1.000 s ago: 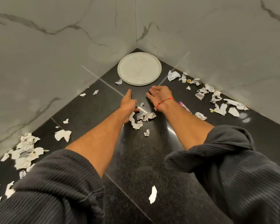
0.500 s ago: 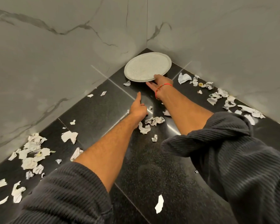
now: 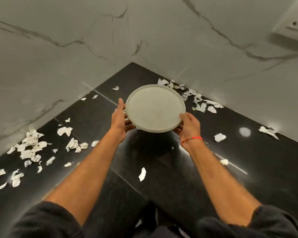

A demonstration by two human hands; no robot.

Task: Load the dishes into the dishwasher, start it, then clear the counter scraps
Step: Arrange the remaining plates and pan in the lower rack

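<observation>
Both hands hold a round, pale grey speckled plate above the black polished stone counter, near its back corner.

The plate is flat with a low raised rim, tilted slightly; no writing shows on it. The left hand grips its left edge, thumb up along the rim, fingers curled beneath. The right hand, with a red thread bracelet at the wrist, clasps the near right edge. Torn white paper scraps lie along the counter's left and right wall edges.
</observation>
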